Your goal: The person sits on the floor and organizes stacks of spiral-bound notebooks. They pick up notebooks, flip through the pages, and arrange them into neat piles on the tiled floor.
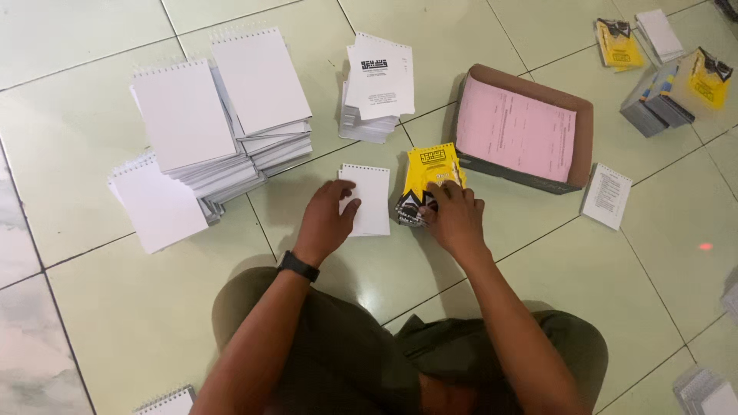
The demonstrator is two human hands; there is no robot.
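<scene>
Left hand (327,219) lies flat, palm down, fingers on the left edge of a small white spiral notepad (367,200) lying on the tiled floor (92,292) at centre frame; it presses rather than grips. Black watch (298,267) on that wrist. Right hand (453,219) sits on a stack of yellow covers (430,180) just at 3 o'clock of the notepad, fingers curled over the stack's lower end, pinching at the top cover; cannot tell if it is lifted. At 10 o'clock of the hands, big stacks of white spiral pads (204,131), fanned out. At 12 o'clock, a pile of printed white sheets (378,84). At 2 o'clock, brown cardboard box (584,115) with pink forms (516,127) inside; a loose printed pad (607,196) just beside its right end. Far 2 o'clock corner, more yellow-covered books (661,77). Person sits cross-legged, green trousers.
</scene>
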